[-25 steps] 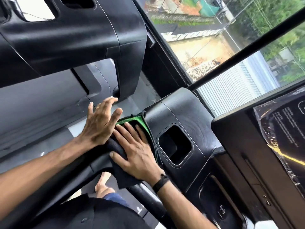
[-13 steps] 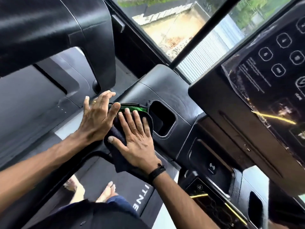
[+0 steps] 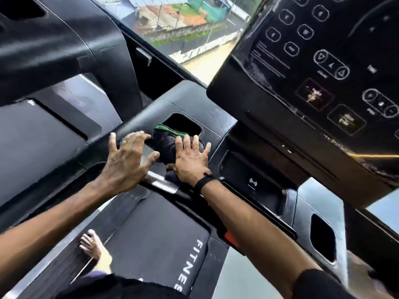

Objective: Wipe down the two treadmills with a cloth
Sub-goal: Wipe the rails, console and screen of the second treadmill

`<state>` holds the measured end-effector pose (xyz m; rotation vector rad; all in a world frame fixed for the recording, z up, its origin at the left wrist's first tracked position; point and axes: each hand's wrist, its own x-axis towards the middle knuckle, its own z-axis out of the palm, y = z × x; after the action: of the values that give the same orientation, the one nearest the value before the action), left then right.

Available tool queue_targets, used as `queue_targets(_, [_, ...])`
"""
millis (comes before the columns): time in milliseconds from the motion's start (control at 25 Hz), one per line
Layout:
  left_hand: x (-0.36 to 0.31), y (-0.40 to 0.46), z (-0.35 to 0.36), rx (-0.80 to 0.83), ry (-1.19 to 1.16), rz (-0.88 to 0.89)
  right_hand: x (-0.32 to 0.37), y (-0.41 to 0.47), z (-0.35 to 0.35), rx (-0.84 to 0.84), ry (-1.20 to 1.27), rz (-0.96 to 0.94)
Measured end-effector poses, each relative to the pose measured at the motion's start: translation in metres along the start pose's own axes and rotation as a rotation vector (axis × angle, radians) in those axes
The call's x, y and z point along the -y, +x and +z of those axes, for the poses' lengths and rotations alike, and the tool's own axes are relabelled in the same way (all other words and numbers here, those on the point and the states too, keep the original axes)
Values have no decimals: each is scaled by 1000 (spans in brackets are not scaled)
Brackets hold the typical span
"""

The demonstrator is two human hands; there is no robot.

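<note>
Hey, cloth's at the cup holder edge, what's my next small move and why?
Probably slide the cloth forward into the cup holder: its green edge already sits at the opening, and the right hand presses flat on it, left hand beside.

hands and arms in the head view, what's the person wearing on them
Both forearms are bare. The left hand has a thin gold-coloured ring on one finger. The right hand has no ring that shows; a black band circles its wrist. Near the frame's bottom edge, a dark sleeve covers the right upper arm.
</note>
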<state>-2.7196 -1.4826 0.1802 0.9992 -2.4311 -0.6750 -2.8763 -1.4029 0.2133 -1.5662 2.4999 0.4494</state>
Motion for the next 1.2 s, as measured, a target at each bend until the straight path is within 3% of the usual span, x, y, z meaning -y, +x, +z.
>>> queue_targets(280, [-36,-23,2,39,-86,74,-25,-31,-24,176,-140,209])
queue_targets(440, [-51,-3,8,72,-81,171,-39,-30,-33,281,-155,209])
queue_targets(560, [-59,29,15,110,-71,215,-46,-29,-13,175,-81,271])
queue_targets(640, [-68,50,24,120,-95,228,-50,-20,2,27,-48,134])
queue_targets(760, [-83,71,37,143,-193,245,-60,-3,5,113,87,-33])
queue_targets(880, [-91,91,48,182,-260,277,-78,14,3,181,192,-66])
queue_targets(1120, [-93,114,65,224,-288,376,-117,35,3,5,227,79])
queue_targets(1200, [-91,123,67,220,-298,370,-131,37,7,-72,211,29])
